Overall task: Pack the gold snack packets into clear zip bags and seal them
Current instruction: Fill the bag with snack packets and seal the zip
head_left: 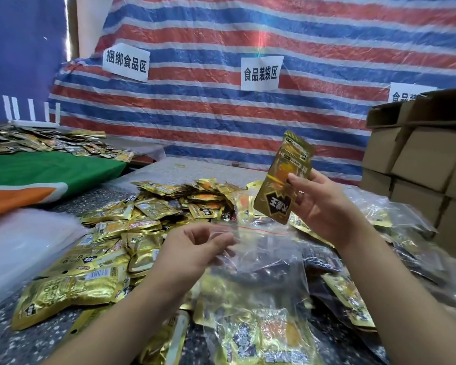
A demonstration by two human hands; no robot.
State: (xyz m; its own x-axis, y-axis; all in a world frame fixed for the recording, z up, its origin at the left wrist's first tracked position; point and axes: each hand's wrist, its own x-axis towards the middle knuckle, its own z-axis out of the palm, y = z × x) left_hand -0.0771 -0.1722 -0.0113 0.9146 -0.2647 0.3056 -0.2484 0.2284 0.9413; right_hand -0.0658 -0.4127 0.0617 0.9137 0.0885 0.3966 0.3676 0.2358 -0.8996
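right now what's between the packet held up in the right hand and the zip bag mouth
Nothing held: in the head view only open air separates the raised gold packet from the clear zip bag; the packet pile lies behind.

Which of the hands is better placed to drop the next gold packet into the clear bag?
The right hand, probably: it already grips a gold packet raised just above the clear zip bag, while the left hand pinches the bag's top edge.

Both forearms bare, no sleeves or jewellery.
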